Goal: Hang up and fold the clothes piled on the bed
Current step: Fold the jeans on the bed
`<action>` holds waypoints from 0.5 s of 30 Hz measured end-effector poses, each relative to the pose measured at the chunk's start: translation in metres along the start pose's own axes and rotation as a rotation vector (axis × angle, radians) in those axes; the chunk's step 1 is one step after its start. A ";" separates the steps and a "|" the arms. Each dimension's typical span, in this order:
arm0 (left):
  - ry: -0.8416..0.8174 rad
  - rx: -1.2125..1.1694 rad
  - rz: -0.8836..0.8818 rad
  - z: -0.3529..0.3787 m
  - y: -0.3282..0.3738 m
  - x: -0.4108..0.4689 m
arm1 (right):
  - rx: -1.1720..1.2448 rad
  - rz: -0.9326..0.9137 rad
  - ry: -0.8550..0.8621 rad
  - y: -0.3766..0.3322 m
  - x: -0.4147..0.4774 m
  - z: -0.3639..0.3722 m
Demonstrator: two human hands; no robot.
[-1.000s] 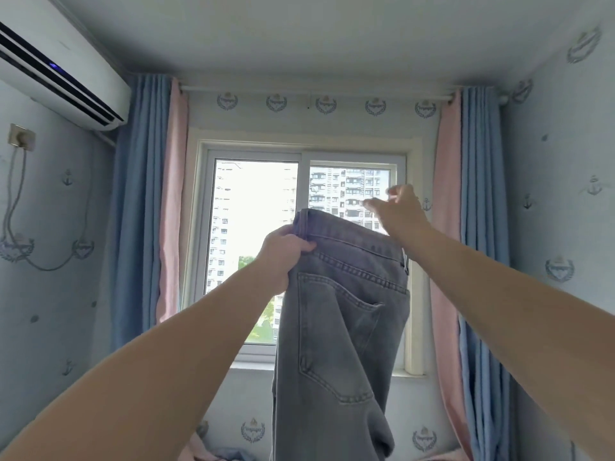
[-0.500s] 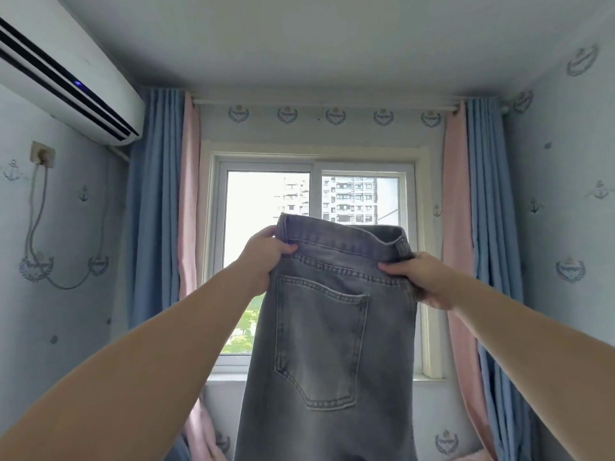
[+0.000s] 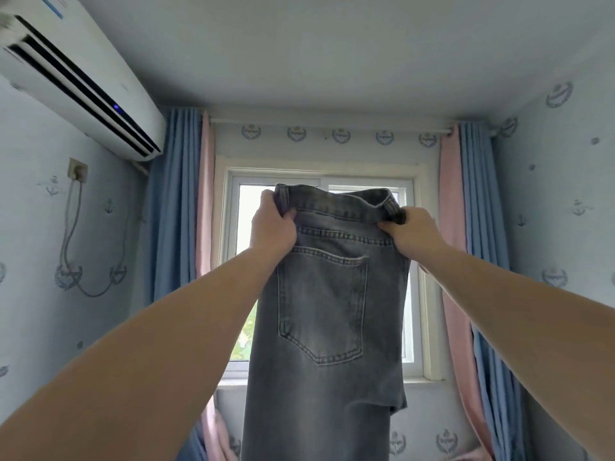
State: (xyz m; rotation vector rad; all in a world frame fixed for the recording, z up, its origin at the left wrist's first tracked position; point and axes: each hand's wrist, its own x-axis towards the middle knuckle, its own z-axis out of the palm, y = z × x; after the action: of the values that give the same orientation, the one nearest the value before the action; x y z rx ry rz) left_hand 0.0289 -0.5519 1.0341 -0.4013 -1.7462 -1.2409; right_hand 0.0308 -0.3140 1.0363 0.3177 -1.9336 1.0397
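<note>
A pair of grey jeans (image 3: 329, 327) hangs in the air in front of the window, back pocket facing me, legs running down out of view. My left hand (image 3: 273, 224) grips the left end of the waistband. My right hand (image 3: 411, 227) grips the right end of the waistband at about the same height. Both arms are stretched forward and up. The bed and the pile of clothes are out of view.
A window (image 3: 319, 271) sits straight ahead between blue and pink curtains (image 3: 179, 211), with another curtain pair (image 3: 466, 227) on the right. An air conditioner (image 3: 80, 81) is mounted high on the left wall. A wall socket with a cable (image 3: 78, 169) hangs below it.
My right hand came down from above the waistband and took hold of its right end. The jeans now hang spread flat between both hands.
</note>
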 end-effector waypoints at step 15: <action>-0.041 -0.080 0.042 -0.142 0.108 -0.126 | -0.084 -0.035 0.087 -0.128 -0.148 -0.104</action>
State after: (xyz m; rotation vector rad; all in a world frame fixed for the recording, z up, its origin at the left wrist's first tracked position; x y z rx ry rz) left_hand 0.2395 -0.5980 1.0005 -0.5106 -1.7178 -1.2832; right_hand 0.2503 -0.3382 1.0124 0.2539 -1.8814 0.9319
